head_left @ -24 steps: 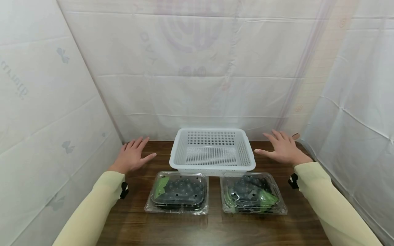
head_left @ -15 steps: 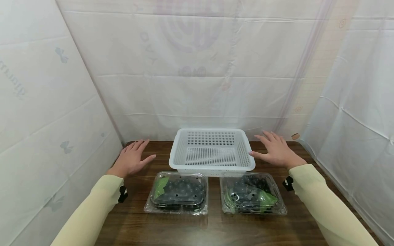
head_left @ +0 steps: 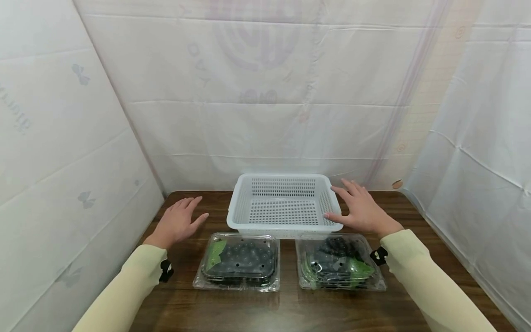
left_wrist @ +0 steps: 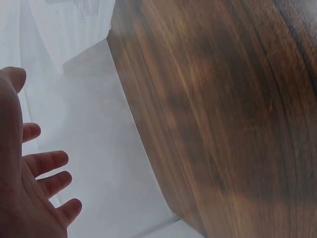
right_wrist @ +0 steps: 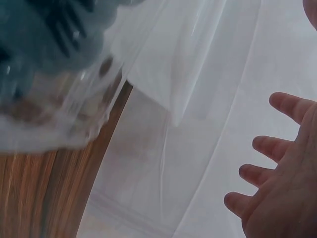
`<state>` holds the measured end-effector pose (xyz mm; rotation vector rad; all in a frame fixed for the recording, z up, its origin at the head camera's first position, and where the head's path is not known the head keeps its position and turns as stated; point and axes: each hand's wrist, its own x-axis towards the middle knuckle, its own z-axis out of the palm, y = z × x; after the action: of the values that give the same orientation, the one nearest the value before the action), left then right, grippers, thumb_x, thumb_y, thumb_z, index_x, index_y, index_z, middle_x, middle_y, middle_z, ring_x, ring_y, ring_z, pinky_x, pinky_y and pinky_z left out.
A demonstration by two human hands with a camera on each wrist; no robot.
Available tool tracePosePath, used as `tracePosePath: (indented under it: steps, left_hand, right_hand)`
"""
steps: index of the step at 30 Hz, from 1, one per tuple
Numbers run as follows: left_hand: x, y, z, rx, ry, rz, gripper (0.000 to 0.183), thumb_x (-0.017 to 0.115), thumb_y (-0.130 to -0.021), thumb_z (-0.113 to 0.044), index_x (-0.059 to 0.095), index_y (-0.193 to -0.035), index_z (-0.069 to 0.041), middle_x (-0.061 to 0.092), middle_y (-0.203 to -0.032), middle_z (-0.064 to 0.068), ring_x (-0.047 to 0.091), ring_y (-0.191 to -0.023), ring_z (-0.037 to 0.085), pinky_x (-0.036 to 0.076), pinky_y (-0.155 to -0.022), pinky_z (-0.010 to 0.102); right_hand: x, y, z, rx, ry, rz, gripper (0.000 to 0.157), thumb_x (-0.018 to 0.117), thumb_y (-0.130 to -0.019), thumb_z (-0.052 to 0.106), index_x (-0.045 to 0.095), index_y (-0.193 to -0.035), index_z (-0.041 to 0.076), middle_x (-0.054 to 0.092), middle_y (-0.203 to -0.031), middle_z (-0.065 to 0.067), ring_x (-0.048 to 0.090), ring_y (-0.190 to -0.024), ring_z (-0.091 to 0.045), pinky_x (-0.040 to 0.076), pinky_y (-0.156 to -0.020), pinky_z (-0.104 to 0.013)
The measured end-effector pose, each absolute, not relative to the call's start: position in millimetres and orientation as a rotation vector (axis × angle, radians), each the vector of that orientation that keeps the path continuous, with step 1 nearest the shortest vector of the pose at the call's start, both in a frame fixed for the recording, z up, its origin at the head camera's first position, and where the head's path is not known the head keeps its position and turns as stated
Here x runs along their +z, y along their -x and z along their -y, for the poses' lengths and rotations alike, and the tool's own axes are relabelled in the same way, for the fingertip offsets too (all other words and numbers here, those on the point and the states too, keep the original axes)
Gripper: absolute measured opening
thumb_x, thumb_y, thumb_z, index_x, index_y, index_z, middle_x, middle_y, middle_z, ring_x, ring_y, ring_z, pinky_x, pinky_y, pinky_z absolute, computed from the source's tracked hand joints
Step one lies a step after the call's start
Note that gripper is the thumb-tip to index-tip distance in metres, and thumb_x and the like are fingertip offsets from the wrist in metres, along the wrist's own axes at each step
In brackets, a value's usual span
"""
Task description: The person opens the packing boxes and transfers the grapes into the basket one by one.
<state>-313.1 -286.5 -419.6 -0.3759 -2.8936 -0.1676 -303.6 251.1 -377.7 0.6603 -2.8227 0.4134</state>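
Observation:
A white perforated plastic basket (head_left: 284, 228) stands at the middle back of the table, with nothing in it. In front of it sit two clear plastic boxes of dark grapes, the left box (head_left: 238, 263) and the right box (head_left: 341, 263), both lidded, each with a green patch. My right hand (head_left: 365, 210) is spread beside the basket, its thumb and fingertips overlapping the right rim in the head view. To the left of the basket, my left hand (head_left: 176, 223) hovers with fingers apart, holding nothing. The right wrist view shows the right grape box (right_wrist: 59, 59) close up.
The brown wooden table (head_left: 265, 313) meets white sheeting (head_left: 265, 129) at the back and both sides. A small brown mark (head_left: 397, 184) shows on the sheeting at the back right.
My right hand has moved left, from beside the basket to over its right rim. My left hand has lowered slightly. The basket and both grape boxes have stayed in place.

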Motion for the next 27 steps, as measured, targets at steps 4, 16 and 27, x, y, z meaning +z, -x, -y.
tracePosePath:
  steps: [4, 16, 27]
  left_hand:
    - [-423, 311, 286, -0.198, 0.385, 2.88, 0.073, 0.045, -0.105, -0.056, 0.036, -0.157, -0.005, 0.044, -0.154, 0.027, 0.04, -0.142, 0.05, 0.034, -0.114, 0.068]
    - [-437, 299, 286, -0.351, 0.37, 2.908, 0.069, 0.042, -0.108, -0.05, 0.032, -0.158, -0.003, 0.042, -0.154, 0.031, 0.041, -0.14, 0.053, 0.038, -0.11, 0.068]
    - [-438, 287, 279, -0.422, 0.369, 2.919, 0.065, 0.045, -0.109, -0.045, 0.038, -0.155, 0.0, 0.044, -0.153, 0.032, 0.042, -0.14, 0.052, 0.039, -0.109, 0.068]
  right_hand:
    - [-377, 297, -244, 0.455, -0.673, 2.831, 0.093, 0.066, -0.088, 0.069, 0.039, -0.158, 0.013, 0.019, -0.169, -0.021, 0.014, -0.155, -0.052, 0.012, -0.121, -0.072]
    - [-378, 287, -235, 0.549, -0.739, 2.816, 0.085, 0.068, -0.09, 0.063, 0.043, -0.157, 0.016, 0.021, -0.169, -0.018, 0.016, -0.155, -0.049, 0.024, -0.118, -0.072]
    - [-383, 276, -219, 0.653, -0.8, 2.806, 0.081, 0.068, -0.091, 0.061, 0.044, -0.156, 0.018, 0.021, -0.17, -0.015, 0.021, -0.155, -0.045, 0.032, -0.114, -0.071]
